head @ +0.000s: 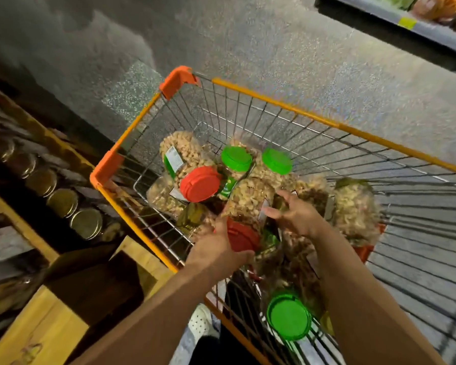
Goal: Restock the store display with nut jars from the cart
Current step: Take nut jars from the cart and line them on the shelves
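Observation:
A wire cart [274, 101] with orange rims holds several clear nut jars with red and green lids. My left hand [216, 248] wraps around the red lid [241, 237] of a jar of pale nuts [248, 198] lying tilted in the middle of the cart. My right hand [298, 214] is beside that jar's right side, fingers spread, touching it or close to it. Another red-lidded jar [199, 183] and two green-lidded jars [236, 158] [277, 161] lie further in. A green lid [288, 317] shows near me.
On the left stands a wooden display [45, 320] with a row of gold-lidded jars [86, 223] on a shelf. A dark box [98, 283] sits in front of it. A shelf edge [406, 22] crosses the top right. Speckled floor lies beyond the cart.

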Action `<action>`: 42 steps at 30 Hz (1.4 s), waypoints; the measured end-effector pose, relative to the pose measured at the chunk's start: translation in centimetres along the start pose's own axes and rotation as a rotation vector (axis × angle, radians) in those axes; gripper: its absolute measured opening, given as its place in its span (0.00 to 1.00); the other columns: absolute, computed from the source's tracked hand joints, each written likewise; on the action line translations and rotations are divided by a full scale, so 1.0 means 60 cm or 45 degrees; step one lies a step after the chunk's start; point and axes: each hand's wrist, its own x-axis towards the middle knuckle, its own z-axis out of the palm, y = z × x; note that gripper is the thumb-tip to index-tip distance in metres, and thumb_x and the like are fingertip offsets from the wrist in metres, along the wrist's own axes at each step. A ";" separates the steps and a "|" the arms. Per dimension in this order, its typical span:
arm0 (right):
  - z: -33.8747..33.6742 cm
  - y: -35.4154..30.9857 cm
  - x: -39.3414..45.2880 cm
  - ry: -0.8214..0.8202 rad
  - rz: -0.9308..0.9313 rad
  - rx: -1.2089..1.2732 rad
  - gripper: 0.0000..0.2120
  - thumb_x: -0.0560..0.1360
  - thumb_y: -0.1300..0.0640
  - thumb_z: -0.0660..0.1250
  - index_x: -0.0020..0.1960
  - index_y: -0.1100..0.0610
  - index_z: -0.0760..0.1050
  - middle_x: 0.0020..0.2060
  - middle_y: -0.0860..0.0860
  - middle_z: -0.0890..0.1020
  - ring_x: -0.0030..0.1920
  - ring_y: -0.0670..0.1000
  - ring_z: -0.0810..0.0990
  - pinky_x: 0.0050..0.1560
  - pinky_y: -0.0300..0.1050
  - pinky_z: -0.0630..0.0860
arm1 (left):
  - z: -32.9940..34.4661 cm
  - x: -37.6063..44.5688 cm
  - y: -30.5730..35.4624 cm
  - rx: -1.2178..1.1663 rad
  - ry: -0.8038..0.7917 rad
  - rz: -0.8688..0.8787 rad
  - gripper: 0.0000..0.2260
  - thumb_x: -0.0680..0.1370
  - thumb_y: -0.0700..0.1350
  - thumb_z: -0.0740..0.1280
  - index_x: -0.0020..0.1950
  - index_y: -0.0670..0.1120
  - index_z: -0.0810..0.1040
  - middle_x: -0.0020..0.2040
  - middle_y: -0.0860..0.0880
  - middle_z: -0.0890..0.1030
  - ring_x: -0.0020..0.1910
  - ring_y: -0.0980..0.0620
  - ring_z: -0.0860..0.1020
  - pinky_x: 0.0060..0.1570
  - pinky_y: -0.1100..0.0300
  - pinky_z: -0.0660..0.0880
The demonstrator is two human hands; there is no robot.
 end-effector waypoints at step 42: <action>0.007 -0.123 -0.123 0.426 -0.030 0.198 0.24 0.69 0.33 0.74 0.50 0.52 0.76 0.48 0.49 0.80 0.49 0.50 0.76 0.48 0.44 0.69 | -0.105 -0.137 -0.052 -0.486 0.229 0.045 0.56 0.60 0.78 0.71 0.81 0.57 0.53 0.69 0.49 0.77 0.66 0.43 0.77 0.62 0.50 0.75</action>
